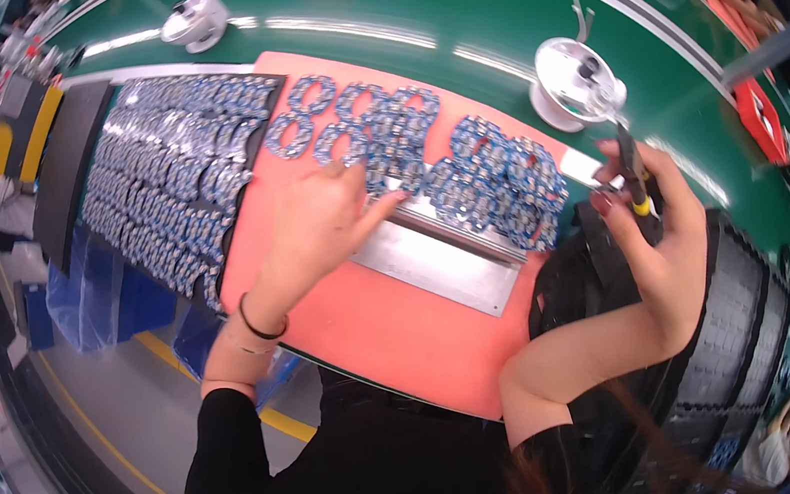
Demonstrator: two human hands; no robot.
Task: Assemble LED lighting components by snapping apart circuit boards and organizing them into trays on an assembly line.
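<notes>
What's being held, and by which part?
The right hand holds a black-and-yellow tool by its dark body; whether the left hand grips anything can't be told.

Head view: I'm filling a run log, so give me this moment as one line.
left hand: by rings, grip unclear | right hand: holding tool | metal plate: on mat

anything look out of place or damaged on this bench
Nothing looks clearly spilled or damaged. The blue rings on the pink mat sit unevenly: some spread out, others overlapping in clusters, unlike the close rows at left. That may be deliberate.
</notes>
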